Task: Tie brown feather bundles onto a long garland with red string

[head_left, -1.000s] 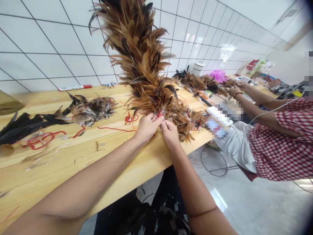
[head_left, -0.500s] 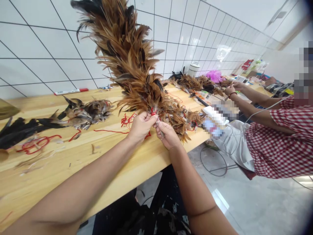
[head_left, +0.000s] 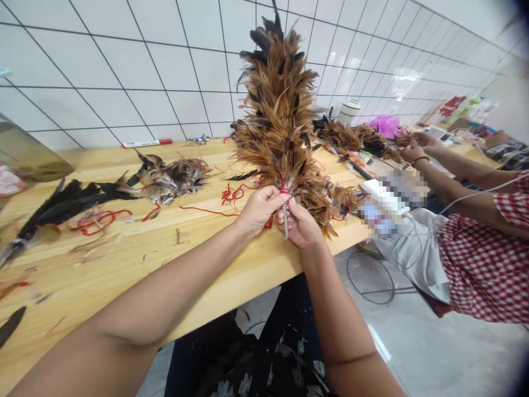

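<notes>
At the centre of the frame, a brown feather bundle (head_left: 281,105) stands nearly upright, long axis vertical, dark tip pointing up, base low. The left hand's (head_left: 261,207) fingers pinch that base by red string (head_left: 284,190); the right hand's (head_left: 303,223) fingers curl, pressing a pale stem (head_left: 285,225). Upper left, on the counter (head_left: 206,253), a marker's (head_left: 142,144) print is unreadably small.

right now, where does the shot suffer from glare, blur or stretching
Head view: glare on the tiled wall towards the right, plus a bright streak on the floor; head view: wide-angle stretching near the edges and a dark upper-right corner; head view: far-right background looks soft, while the feathered plume, left hand and right hand look fairly clear.
</notes>
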`<action>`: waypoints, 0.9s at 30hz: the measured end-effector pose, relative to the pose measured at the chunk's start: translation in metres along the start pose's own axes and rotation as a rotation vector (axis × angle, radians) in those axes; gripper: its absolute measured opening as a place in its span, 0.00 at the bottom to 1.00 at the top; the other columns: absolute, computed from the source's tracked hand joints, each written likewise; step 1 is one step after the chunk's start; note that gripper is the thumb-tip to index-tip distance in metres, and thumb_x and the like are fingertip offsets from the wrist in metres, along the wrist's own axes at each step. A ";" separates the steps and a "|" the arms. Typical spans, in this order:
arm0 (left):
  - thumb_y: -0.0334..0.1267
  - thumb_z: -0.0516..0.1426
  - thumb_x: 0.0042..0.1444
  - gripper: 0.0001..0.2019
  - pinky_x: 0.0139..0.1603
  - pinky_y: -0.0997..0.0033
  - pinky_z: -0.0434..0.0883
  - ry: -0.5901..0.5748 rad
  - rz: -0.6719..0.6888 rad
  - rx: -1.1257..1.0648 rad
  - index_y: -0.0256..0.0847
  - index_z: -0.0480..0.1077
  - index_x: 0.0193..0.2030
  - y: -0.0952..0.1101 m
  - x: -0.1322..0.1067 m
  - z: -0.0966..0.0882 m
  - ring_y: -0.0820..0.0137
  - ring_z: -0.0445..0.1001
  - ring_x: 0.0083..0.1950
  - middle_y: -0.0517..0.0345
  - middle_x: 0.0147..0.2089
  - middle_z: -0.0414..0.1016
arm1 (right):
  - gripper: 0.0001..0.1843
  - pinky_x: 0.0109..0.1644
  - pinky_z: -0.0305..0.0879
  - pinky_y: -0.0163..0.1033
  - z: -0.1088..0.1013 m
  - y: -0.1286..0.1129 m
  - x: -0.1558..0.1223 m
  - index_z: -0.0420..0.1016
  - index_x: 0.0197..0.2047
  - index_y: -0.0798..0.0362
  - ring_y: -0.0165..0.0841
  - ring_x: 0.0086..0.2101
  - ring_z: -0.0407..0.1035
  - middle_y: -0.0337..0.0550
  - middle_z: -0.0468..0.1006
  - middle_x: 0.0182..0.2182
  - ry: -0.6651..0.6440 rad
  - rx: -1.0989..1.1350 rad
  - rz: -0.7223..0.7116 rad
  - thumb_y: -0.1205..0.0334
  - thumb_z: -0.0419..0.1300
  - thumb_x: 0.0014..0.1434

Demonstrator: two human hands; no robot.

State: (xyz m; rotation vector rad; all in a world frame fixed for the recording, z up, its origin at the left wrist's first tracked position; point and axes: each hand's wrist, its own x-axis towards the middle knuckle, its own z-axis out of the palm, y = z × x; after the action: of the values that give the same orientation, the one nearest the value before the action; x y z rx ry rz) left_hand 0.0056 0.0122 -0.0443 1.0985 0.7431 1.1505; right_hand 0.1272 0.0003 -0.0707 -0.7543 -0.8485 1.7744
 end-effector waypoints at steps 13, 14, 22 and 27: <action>0.49 0.64 0.48 0.19 0.23 0.76 0.69 -0.021 0.159 -0.034 0.38 0.61 0.29 0.022 0.008 -0.018 0.76 0.70 0.19 0.65 0.19 0.72 | 0.22 0.20 0.37 0.31 0.024 -0.036 0.026 0.69 0.28 0.55 0.22 0.20 0.54 0.35 0.66 0.20 -0.223 -0.182 0.009 0.46 0.70 0.46; 0.49 0.64 0.49 0.18 0.24 0.75 0.70 -0.014 0.166 -0.027 0.38 0.62 0.29 0.023 0.009 -0.021 0.76 0.71 0.20 0.64 0.20 0.72 | 0.21 0.20 0.35 0.31 0.024 -0.039 0.030 0.69 0.28 0.55 0.21 0.20 0.53 0.35 0.66 0.20 -0.250 -0.190 0.031 0.47 0.70 0.45; 0.47 0.68 0.42 0.18 0.30 0.78 0.66 0.202 0.168 0.133 0.37 0.67 0.26 0.017 0.011 -0.056 0.79 0.67 0.27 0.64 0.24 0.70 | 0.22 0.22 0.35 0.32 0.026 -0.031 0.064 0.68 0.29 0.54 0.21 0.19 0.45 0.30 0.58 0.17 -0.427 -0.228 0.209 0.47 0.71 0.44; 0.48 0.68 0.39 0.19 0.34 0.76 0.67 0.202 0.070 0.147 0.37 0.68 0.26 0.013 0.012 -0.069 0.78 0.68 0.29 0.63 0.27 0.70 | 0.23 0.23 0.32 0.33 0.028 -0.019 0.069 0.69 0.30 0.55 0.21 0.20 0.37 0.27 0.51 0.16 -0.418 -0.239 0.188 0.46 0.71 0.45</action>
State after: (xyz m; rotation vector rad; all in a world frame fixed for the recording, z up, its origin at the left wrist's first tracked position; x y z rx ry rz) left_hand -0.0578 0.0441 -0.0541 1.1487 0.9655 1.2956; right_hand 0.0926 0.0645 -0.0470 -0.6381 -1.3216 2.0603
